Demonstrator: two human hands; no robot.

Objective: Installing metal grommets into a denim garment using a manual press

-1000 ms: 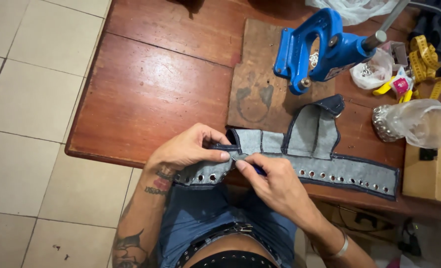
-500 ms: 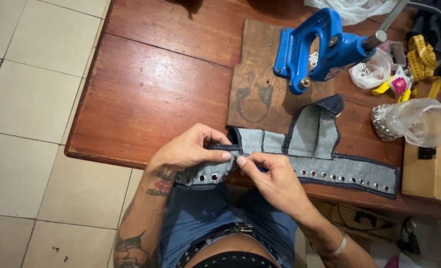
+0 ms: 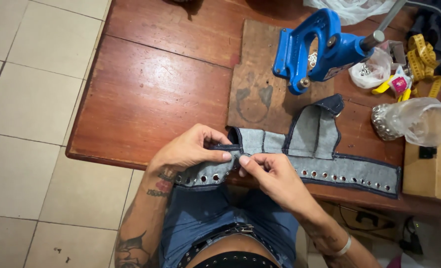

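denim strip (image 3: 300, 159) — pinched between left hand (image 3: 190, 151) and right hand (image 3: 272, 173).

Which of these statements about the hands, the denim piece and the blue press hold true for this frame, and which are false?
1. Both hands pinch the denim strip at the table's near edge. True: left hand and right hand meet on it.
2. The blue hand press stands on the floor tiles. False: it stands on a wooden board on the table.
3. The strip carries a row of metal eyelets. True.
4. The right hand holds the yellow measuring tape. False: the tape lies apart, at the table's far right.
5. The right wrist bears a pale band. True.
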